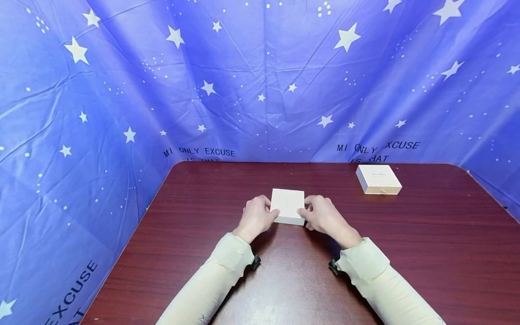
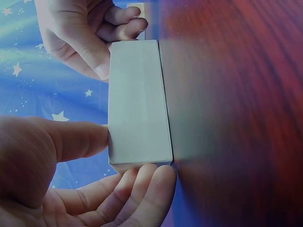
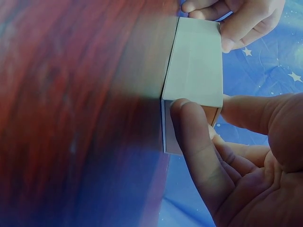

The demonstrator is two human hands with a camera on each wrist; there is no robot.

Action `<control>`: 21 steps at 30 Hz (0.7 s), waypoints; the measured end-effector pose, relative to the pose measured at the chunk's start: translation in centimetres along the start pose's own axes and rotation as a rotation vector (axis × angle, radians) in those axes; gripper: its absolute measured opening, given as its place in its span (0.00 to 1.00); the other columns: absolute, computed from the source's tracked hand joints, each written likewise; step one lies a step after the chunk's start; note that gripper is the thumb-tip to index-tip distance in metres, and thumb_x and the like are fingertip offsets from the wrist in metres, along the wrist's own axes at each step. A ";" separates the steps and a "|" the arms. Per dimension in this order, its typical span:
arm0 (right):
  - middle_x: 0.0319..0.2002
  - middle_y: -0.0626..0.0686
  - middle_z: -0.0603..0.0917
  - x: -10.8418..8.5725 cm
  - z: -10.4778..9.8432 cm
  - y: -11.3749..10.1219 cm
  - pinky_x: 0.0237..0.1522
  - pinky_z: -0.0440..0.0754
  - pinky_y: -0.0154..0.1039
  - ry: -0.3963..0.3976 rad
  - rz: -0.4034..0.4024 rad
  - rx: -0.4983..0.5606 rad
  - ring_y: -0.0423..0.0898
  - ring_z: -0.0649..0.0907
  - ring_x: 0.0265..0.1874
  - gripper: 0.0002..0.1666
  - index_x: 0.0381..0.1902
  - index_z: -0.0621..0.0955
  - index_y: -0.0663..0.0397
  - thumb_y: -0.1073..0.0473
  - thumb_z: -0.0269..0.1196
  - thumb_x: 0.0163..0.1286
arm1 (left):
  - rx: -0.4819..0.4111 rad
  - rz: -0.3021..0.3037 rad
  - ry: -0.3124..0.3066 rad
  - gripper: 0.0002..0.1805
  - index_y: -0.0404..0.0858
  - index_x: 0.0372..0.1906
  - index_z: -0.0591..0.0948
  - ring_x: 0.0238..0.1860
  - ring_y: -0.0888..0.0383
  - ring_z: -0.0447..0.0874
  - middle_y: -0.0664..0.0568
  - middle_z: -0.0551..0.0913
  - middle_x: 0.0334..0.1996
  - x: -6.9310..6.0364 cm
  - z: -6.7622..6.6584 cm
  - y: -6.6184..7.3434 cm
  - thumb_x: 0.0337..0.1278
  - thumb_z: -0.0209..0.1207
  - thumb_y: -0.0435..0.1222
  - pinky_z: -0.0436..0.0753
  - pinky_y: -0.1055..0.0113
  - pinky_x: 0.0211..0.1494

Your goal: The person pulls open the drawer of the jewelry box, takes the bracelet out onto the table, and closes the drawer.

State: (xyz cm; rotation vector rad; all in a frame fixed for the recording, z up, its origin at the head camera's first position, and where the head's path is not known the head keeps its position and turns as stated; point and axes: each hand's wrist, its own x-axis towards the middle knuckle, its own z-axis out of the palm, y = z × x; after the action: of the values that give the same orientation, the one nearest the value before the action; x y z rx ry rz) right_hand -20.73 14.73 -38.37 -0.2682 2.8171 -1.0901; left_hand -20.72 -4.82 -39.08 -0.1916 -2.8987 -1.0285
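Note:
A small white box (image 1: 287, 203) lies flat near the middle of the dark red table. The left hand (image 1: 257, 218) grips its left end, thumb on the top edge and fingers against the side. At the opposite end the right hand (image 1: 326, 218) holds it the same way. In the left wrist view the box's long pale side (image 2: 139, 104) faces the camera, with the left fingertips (image 2: 158, 182) at its near end. The right wrist view shows the box (image 3: 196, 64) with the right fingers (image 3: 191, 132) against its end face.
A second white box (image 1: 379, 177) with faint lettering on its lid stands at the back right of the table (image 1: 195, 189). Behind and left of the table hangs a blue cloth (image 1: 243, 58) with white stars and black lettering.

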 end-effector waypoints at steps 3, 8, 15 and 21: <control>0.20 0.52 0.81 0.0 0.0 0.0 0.17 0.78 0.37 0.003 -0.008 -0.001 0.44 0.82 0.14 0.09 0.30 0.76 0.60 0.60 0.60 0.67 | -0.001 -0.001 0.000 0.14 0.37 0.36 0.80 0.32 0.55 0.78 0.58 0.76 0.22 0.0 -0.1 0.0 0.52 0.64 0.43 0.76 0.57 0.44; 0.20 0.52 0.81 0.0 0.1 0.0 0.16 0.78 0.37 0.004 -0.003 -0.007 0.44 0.82 0.13 0.08 0.31 0.76 0.60 0.60 0.60 0.66 | -0.002 0.009 0.005 0.13 0.38 0.35 0.80 0.31 0.56 0.78 0.58 0.76 0.21 -0.1 0.0 0.1 0.52 0.64 0.43 0.76 0.56 0.44; 0.19 0.52 0.79 -0.1 0.0 0.0 0.17 0.78 0.37 -0.006 0.004 -0.025 0.44 0.82 0.14 0.09 0.30 0.76 0.59 0.60 0.60 0.67 | -0.004 0.009 -0.001 0.13 0.37 0.35 0.80 0.32 0.55 0.78 0.58 0.77 0.21 -0.2 -0.1 0.1 0.52 0.64 0.43 0.76 0.56 0.44; 0.20 0.52 0.80 -0.1 0.1 -0.1 0.17 0.78 0.37 -0.005 -0.007 -0.025 0.42 0.81 0.13 0.09 0.30 0.76 0.59 0.59 0.60 0.67 | -0.001 0.004 -0.004 0.13 0.36 0.36 0.80 0.32 0.54 0.78 0.58 0.76 0.21 -0.2 -0.3 0.1 0.53 0.63 0.43 0.76 0.56 0.43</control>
State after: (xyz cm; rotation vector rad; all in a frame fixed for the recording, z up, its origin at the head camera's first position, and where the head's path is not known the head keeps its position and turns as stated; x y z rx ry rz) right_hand -20.58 14.65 -38.34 -0.2823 2.8289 -1.0549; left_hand -20.53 -4.93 -38.84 -0.1998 -2.9002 -1.0304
